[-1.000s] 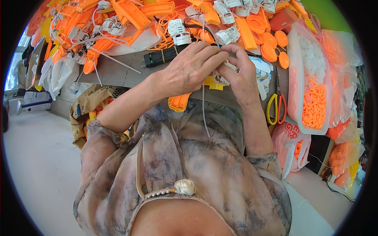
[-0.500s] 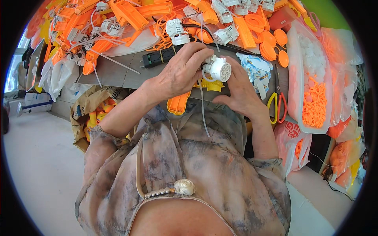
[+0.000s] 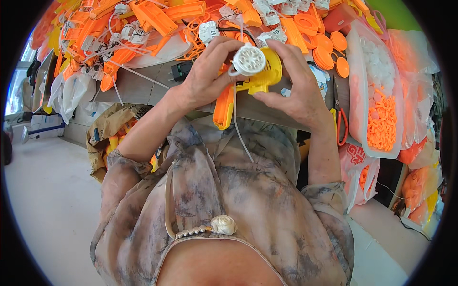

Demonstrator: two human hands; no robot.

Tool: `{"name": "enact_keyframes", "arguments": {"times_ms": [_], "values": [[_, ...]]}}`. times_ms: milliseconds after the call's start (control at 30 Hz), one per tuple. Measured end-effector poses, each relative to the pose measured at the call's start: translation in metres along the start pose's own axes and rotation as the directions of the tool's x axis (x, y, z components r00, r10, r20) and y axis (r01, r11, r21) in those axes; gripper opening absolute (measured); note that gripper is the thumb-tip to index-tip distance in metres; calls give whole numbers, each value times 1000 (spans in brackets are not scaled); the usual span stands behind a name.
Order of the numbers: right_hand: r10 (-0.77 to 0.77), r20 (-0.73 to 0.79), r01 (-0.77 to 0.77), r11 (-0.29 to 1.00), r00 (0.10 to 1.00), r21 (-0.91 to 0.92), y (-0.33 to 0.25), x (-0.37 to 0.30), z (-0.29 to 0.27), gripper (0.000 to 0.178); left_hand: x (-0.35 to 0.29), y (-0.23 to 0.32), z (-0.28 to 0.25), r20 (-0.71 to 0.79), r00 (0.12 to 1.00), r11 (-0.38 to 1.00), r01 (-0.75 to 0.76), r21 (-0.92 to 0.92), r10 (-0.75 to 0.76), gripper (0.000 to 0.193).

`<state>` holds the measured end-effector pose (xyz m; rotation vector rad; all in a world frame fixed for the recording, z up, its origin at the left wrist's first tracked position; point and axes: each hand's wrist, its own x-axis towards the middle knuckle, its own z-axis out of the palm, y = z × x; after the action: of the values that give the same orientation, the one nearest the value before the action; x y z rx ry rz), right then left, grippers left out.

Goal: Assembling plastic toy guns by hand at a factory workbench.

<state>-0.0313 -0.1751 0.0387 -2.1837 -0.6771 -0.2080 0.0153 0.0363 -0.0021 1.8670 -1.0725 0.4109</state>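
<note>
Between the thumb and fingers of my left hand [image 3: 205, 78] is a white plastic nozzle part [image 3: 249, 60] with a round, holed face turned toward me. A thin pale tube [image 3: 237, 121] hangs below it. My right hand [image 3: 303, 88] grips a yellow plastic shell [image 3: 272, 69] with a rounded rim, its fingers over the top and its thumb underneath. The shell lies right behind and beside the nozzle part. An orange handle-shaped piece [image 3: 223, 108] slants down below my left fingers; whether it joins the yellow shell is hidden.
Orange casings [image 3: 152, 18] and white mechanisms [image 3: 208, 32] with wires pile up at the back. Scissors [image 3: 341, 119] lie on the right of the grey table [image 3: 136, 93]. Beside them stands a translucent tub [image 3: 355, 90] of small orange and clear parts. Orange discs [image 3: 324, 47] lie behind.
My right hand has taken hold of the yellow shell, which has risen from near the table edge with the orange piece. My left hand has moved the white nozzle part slightly left and up.
</note>
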Motion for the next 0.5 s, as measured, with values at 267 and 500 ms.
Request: {"name": "enact_keyframes", "arguments": {"times_ms": [267,500], "values": [[108,-44,-86,932,993,352,9,2,18,80,-3,-8,-9,74,994,993,85,-84,-79,46],[187,-48,-132,831,981,541,5,5,21,81,-2,-15,-13,120,984,985,144,-93,-133,42]]}}
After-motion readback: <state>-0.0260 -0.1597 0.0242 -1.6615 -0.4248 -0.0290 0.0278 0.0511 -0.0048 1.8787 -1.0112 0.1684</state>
